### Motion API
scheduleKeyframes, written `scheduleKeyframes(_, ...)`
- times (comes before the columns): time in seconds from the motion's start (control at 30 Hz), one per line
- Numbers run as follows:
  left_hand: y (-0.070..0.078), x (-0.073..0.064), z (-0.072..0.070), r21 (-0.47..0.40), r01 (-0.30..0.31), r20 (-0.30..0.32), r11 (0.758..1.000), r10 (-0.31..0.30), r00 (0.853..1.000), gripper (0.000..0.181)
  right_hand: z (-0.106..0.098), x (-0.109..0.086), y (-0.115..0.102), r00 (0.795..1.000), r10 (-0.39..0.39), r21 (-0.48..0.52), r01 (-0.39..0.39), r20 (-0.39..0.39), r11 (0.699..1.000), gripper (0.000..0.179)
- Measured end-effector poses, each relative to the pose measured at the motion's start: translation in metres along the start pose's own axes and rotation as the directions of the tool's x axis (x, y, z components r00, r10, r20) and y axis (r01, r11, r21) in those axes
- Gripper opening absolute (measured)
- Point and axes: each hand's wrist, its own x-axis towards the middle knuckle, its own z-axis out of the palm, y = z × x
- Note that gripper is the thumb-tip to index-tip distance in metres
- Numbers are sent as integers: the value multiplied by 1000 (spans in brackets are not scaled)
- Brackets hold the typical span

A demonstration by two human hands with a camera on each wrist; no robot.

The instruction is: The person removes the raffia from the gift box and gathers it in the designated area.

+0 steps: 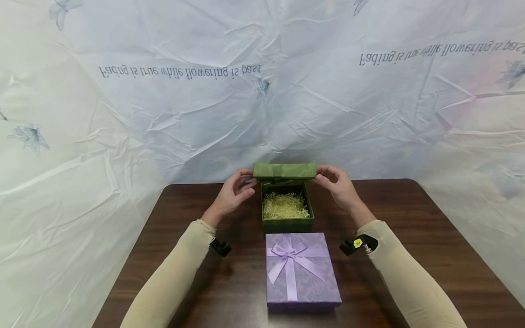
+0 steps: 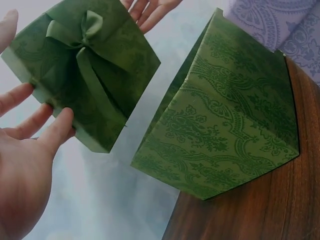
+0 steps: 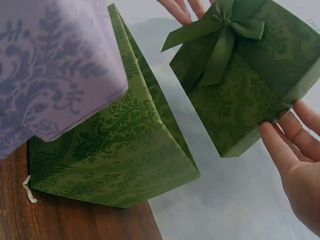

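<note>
A green patterned box lid with a green ribbon bow is held in the air between both hands. My left hand grips its left side with the fingertips. On the opposite side, my right hand grips the lid's edge. Below and in front of the lid stands the green gift box, uncovered, with pale yellow shredded paper inside. The left wrist view shows the bow on the lid's top face. Whether anything lies under the shredded paper is hidden.
Nearer to me, a closed purple gift box with a lilac ribbon bow sits on the dark wooden table. Whitish printed cloth hangs behind the table and along both sides.
</note>
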Motion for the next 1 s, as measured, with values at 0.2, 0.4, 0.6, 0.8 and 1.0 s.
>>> scheduleKeyframes(0.2,2,-1,-1,30,-63,-44,998,64,997,51,1,-2,-4,999,31,-140,-36,-36,990,27)
scheduleKeyframes(0.4,3,-2,-3,82,-61,-64,995,66,996,33,2,-3,-4,999,45,-164,-48,-21,985,40)
scheduleKeyframes(0.6,7,-3,-5,134,-18,-102,991,32,994,27,4,-4,-5,998,62,-123,-62,-6,990,44)
scheduleKeyframes(0.8,9,-4,-6,104,-32,-127,994,45,991,32,6,-6,-9,998,61,-106,-58,18,993,46)
scheduleKeyframes(1.0,8,-6,-6,86,-28,-123,996,38,992,35,7,-8,-9,997,64,-97,-60,48,993,53)
